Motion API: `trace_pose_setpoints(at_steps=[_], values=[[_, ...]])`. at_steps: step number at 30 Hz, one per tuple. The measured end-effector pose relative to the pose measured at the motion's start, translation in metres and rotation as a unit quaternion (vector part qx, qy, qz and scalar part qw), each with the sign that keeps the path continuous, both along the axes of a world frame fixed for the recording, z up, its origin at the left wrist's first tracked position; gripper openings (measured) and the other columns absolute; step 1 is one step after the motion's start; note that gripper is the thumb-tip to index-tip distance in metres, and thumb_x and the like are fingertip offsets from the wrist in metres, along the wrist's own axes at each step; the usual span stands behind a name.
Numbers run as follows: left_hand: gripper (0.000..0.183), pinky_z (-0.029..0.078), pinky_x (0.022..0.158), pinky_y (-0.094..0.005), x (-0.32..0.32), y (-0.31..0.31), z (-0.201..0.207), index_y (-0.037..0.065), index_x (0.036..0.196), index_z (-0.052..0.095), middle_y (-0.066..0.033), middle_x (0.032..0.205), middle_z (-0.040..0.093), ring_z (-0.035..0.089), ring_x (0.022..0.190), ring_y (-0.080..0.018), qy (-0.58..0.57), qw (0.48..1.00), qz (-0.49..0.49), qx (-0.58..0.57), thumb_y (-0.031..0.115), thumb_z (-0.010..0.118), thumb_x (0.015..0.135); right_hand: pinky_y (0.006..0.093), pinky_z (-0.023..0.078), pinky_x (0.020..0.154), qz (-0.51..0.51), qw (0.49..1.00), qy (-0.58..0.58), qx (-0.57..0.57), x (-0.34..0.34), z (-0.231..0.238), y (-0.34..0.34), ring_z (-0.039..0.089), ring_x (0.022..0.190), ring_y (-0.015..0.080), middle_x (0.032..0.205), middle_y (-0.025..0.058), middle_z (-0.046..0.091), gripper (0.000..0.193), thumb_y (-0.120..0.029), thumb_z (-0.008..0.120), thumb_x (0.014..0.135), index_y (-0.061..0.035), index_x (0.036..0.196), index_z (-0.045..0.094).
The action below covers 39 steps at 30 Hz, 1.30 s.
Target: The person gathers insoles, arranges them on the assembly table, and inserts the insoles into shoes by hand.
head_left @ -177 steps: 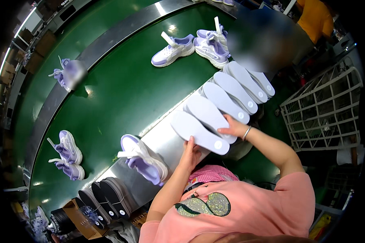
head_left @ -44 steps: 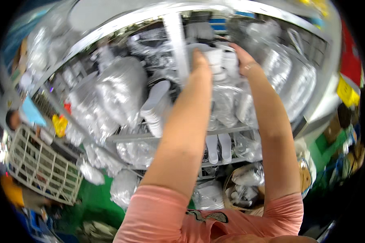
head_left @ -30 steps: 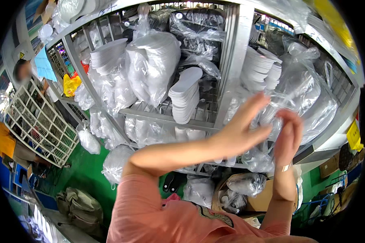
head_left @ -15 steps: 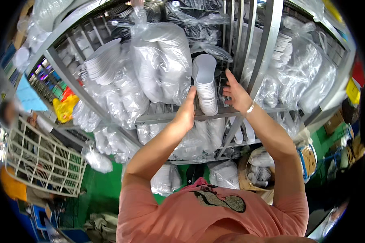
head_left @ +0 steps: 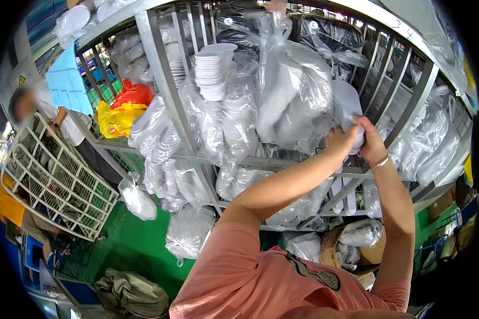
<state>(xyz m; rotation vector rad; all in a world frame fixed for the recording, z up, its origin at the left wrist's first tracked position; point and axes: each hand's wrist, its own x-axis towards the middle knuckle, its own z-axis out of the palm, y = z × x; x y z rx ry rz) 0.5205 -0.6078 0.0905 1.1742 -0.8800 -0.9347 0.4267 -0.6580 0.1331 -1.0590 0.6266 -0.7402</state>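
Observation:
A stack of white shoe insoles (head_left: 347,98) stands on the metal rack's shelf, right of a large clear bag of insoles (head_left: 298,90). My left hand (head_left: 342,139) is closed against the stack's near left side, fingers bent. From the right, my right hand (head_left: 372,141) wraps round the same stack, its thumb side close to my left hand. The hands cover much of the stack's lower part. Farther left, an unbagged pile of white insoles (head_left: 212,74) rises above more clear bags.
Upright metal bars (head_left: 160,64) divide the rack. Bagged insoles (head_left: 190,234) and a cardboard box (head_left: 331,249) sit below. Left are a yellow bag (head_left: 117,119), a white lattice cart (head_left: 106,219), a person in white (head_left: 50,110) and another in orange (head_left: 6,204).
My hands, apart on either side of the insole stack before, have closed on it. The view has swung left, so the rack appears farther right and a person beside the cart shows more.

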Motion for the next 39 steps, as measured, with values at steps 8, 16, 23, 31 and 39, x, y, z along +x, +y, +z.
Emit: trace_pose_setpoints(at_steps=[8, 16, 23, 31, 39], values=[[0.046, 0.043, 0.077, -0.0285, 0.105, 0.122, 0.091, 0.002, 0.11, 0.048, -0.0101, 0.104, 0.049, 0.049, 0.091, -0.0177, -0.31, 0.88, 0.175, -0.314, 0.028, 0.062, 0.075, 0.0377, 0.043, 0.082, -0.017, 0.976, -0.218, -0.007, -0.033, 0.01, 0.036, 0.054, 0.09, 0.0234, 0.099, 0.009, 0.057, 0.04, -0.03, 0.051, 0.075, -0.0037, 0.104, 0.051], [0.085, 0.034, 0.091, -0.0368, 0.229, 0.161, 0.146, 0.006, 0.123, 0.029, -0.0262, 0.118, 0.036, 0.041, 0.105, -0.0395, -0.699, 0.643, 0.313, 0.021, 0.03, 0.074, 0.055, 0.0352, 0.041, 0.084, 0.043, 0.973, -0.218, 0.056, -0.041, -0.003, 0.053, 0.053, 0.092, 0.0216, 0.101, 0.0088, 0.056, 0.044, -0.028, 0.054, 0.073, -0.002, 0.108, 0.048], [0.074, 0.037, 0.087, -0.0355, 0.252, 0.165, 0.152, 0.007, 0.117, 0.038, -0.0257, 0.115, 0.04, 0.044, 0.103, -0.0373, -0.739, 0.648, 0.179, 0.039, 0.017, 0.071, 0.052, 0.0336, 0.042, 0.083, 0.009, 0.969, -0.245, 0.031, -0.051, -0.017, 0.07, 0.054, 0.091, 0.0217, 0.102, 0.0099, 0.055, 0.045, -0.029, 0.053, 0.074, 0.0001, 0.108, 0.047], [0.074, 0.046, 0.07, -0.0383, 0.245, 0.159, 0.144, -0.001, 0.112, 0.041, -0.0207, 0.105, 0.051, 0.055, 0.087, -0.0335, -0.792, 0.476, 0.381, -0.036, 0.03, 0.073, 0.053, 0.0326, 0.041, 0.082, -0.123, 0.956, -0.266, 0.029, -0.085, -0.045, 0.128, 0.054, 0.09, 0.0204, 0.1, 0.0103, 0.056, 0.044, -0.028, 0.053, 0.073, -0.0004, 0.108, 0.048], [0.061, 0.047, 0.075, -0.0331, 0.167, 0.281, 0.151, -0.004, 0.112, 0.04, -0.0164, 0.103, 0.051, 0.055, 0.088, -0.0268, -0.72, 0.441, 0.411, -0.342, 0.013, 0.068, 0.061, 0.0304, 0.044, 0.081, -0.139, 0.933, -0.323, 0.078, -0.1, -0.092, 0.204, 0.058, 0.085, 0.0162, 0.096, 0.0087, 0.059, 0.037, -0.024, 0.053, 0.076, 0.0014, 0.103, 0.053]])
